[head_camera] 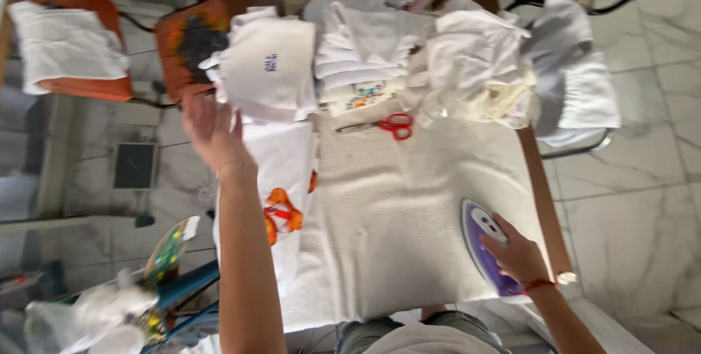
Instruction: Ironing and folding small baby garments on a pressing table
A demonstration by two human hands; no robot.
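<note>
Left hand (pixel 212 129) stretched forward over the far left part of the surface (pixel 544 179), fingers spread and loose, nothing clasped; fingertips at or just touching the near edge of a folded white garment (pixel 269 69) with a small dark print. Actual contact hard to judge through motion blur.

Right hand (pixel 517 252) down at the near right corner, grip closed over the handle of a purple and white clothes iron (pixel 485 248), which lies flat on the white padded cover (pixel 394 215).

White cloth with an orange cartoon print (pixel 281 215) spread along the left edge of the cover, under the left forearm.

Red-handled scissors (pixel 387 125) near the far middle, blades pointing left, well apart from both hands.

Stacks of folded white laundry (pixel 365 51) and a crumpled cream and white heap (pixel 475 69) along the far edge. Grey garment (pixel 562 40) hanging off the far right corner. Marble-pattern floor (pixel 642 200) to the right.
</note>
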